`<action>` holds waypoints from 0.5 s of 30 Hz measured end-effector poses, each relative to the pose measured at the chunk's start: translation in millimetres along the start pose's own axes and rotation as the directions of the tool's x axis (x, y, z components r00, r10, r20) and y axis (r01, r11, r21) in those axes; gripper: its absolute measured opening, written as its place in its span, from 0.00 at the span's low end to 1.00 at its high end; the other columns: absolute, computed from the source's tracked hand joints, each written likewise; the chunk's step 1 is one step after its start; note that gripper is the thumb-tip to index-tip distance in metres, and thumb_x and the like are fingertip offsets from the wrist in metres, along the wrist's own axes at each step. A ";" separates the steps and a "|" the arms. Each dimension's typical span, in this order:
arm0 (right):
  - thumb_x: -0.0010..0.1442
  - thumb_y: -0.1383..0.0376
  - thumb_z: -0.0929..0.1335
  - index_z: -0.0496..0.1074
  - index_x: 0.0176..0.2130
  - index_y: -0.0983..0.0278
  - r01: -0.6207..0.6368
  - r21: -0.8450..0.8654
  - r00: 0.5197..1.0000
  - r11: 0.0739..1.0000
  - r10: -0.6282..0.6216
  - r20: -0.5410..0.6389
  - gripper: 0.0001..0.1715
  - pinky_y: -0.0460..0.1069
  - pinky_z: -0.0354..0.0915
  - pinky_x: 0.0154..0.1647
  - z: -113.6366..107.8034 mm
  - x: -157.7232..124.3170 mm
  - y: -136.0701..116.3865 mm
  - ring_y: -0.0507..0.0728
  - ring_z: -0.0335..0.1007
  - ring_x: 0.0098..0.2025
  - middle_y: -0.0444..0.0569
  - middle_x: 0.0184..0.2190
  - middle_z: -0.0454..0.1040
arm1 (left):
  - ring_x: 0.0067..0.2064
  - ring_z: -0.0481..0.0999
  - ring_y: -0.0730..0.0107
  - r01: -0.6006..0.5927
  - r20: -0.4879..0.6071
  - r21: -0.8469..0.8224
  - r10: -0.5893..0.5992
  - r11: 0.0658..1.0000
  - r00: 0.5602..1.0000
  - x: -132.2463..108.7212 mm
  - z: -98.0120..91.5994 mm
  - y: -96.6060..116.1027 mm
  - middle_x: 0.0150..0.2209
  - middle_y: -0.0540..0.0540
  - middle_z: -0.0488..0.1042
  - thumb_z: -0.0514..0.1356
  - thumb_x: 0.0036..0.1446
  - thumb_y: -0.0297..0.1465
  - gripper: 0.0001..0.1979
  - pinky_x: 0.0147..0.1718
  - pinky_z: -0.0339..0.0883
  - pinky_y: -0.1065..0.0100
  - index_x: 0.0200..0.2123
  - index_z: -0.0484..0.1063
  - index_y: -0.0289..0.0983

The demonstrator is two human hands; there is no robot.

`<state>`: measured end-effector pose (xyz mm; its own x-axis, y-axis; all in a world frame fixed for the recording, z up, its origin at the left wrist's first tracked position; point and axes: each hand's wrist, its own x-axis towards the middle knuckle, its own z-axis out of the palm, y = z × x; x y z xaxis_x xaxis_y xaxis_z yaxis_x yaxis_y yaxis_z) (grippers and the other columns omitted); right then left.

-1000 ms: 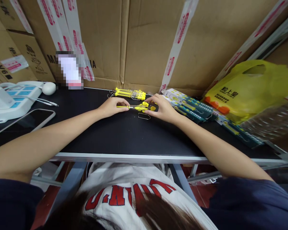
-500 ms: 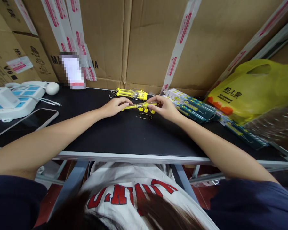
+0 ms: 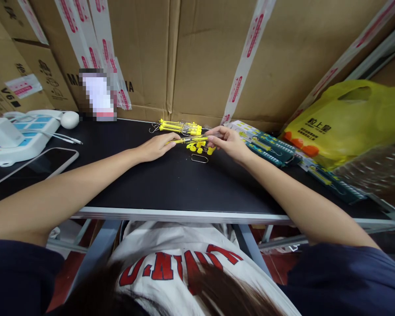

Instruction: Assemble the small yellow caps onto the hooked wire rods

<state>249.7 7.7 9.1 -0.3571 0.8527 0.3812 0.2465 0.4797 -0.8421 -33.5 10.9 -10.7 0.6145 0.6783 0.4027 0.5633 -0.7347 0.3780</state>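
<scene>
Between my two hands, just above the black tabletop (image 3: 171,186), is a slim yellow tool (image 3: 191,139) with a clear or metallic middle part. My left hand (image 3: 158,147) pinches its left end. The fingers of my right hand (image 3: 225,139) close on the other end, which they partly hide. Below it lie several small yellow plastic pieces (image 3: 200,150), and nearer me a bent metal wire loop (image 3: 199,158). Behind my hands rests a bundle of similar yellow tools (image 3: 180,127) with wire hooks at the left end.
Teal printed packages (image 3: 266,147) lie to the right, next to a yellow plastic bag (image 3: 352,118). At left are a white power strip (image 3: 16,140), a phone lying flat (image 3: 36,169) and a blurred-out upright screen (image 3: 98,94). Cardboard boxes (image 3: 204,57) wall the back.
The tool has risen slightly and lies more level. My right hand has shifted a little to the right along with it, and more of the loose yellow pieces show underneath.
</scene>
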 end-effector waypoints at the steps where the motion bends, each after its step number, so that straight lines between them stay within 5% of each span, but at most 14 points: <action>1: 0.50 0.46 0.75 0.72 0.41 0.63 -0.004 0.004 1.000 1.000 0.004 -0.005 0.28 0.47 0.64 0.25 0.0 -0.1 -0.5 0.50 0.71 0.28 0.46 0.26 0.76 | 0.50 0.72 0.62 0.003 -0.006 -0.006 -0.003 1.000 1.000 -0.3 -0.1 0.1 0.51 0.42 0.74 0.48 0.66 0.36 0.17 0.53 0.63 0.61 0.53 0.67 0.38; 15: 0.43 0.51 0.78 0.72 0.43 0.60 -0.047 0.192 0.998 0.980 0.040 0.040 0.30 0.47 0.66 0.26 3.8 -3.1 -10.1 0.49 0.67 0.27 0.42 0.28 0.73 | 0.35 0.71 0.70 0.038 -0.022 -0.060 -0.039 0.997 0.999 -3.7 0.0 5.3 0.35 0.49 0.73 0.53 0.63 0.38 0.19 0.40 0.62 0.68 0.54 0.68 0.36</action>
<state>244.9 -0.5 14.9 -0.3826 0.8622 0.3320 0.0848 0.3906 -0.9166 -32.8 4.5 -10.3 0.5796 0.7065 0.4060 0.5518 -0.7070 0.4424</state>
